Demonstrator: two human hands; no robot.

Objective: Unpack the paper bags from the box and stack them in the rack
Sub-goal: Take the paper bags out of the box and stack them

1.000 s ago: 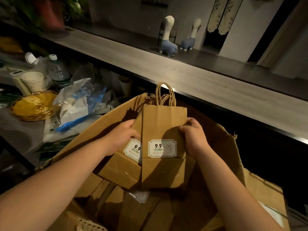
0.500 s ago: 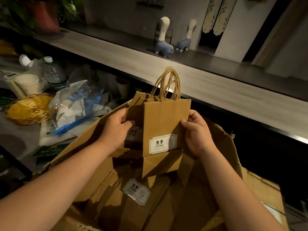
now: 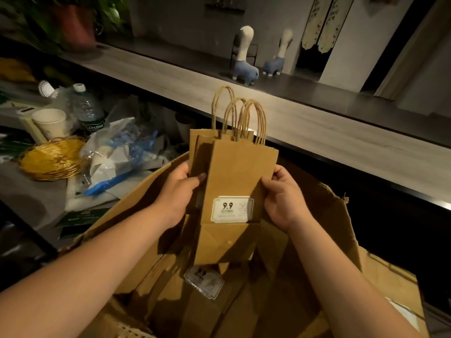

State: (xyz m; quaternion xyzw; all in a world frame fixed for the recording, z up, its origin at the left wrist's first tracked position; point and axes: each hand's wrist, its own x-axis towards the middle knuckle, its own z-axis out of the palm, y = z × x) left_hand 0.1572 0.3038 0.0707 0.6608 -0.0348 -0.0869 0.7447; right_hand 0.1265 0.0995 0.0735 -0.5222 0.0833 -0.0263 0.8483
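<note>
Currently both hands are gripping a small bundle of flat brown paper bags [image 3: 234, 181] above the open cardboard box [image 3: 324, 215]. Left hand [image 3: 179, 191] is clamping the bundle's left edge, thumb lying on the front of a rear bag. Right hand [image 3: 283, 198] is pinching the right edge of the front bag, fingers wrapping behind it. Bags are standing upright, twisted paper handles [image 3: 244, 118] pointing up, several loops fanning slightly apart. Front bag is showing a white sticker [image 3: 231, 209] reading 9.9, just above its folded bottom flap. Bundle is hanging clear of the box contents; more flat bags [image 3: 205, 284] are lying inside the box below, one with the same kind of sticker facing up. Rack is not showing in this view.

Behind the box a long wooden counter [image 3: 317, 132] is running diagonally; two blue and white animal figures [image 3: 244, 67] are standing at its far edge. On the desk [image 3: 22, 189] to the left: a gold wire basket [image 3: 51, 159] near the front edge, a white paper cup [image 3: 52, 123] and a plastic water bottle [image 3: 86, 111] behind it, crumpled clear and blue plastic wrap [image 3: 117, 152] beside the box's left flap. Lighting is dim, far details are blurring.
</note>
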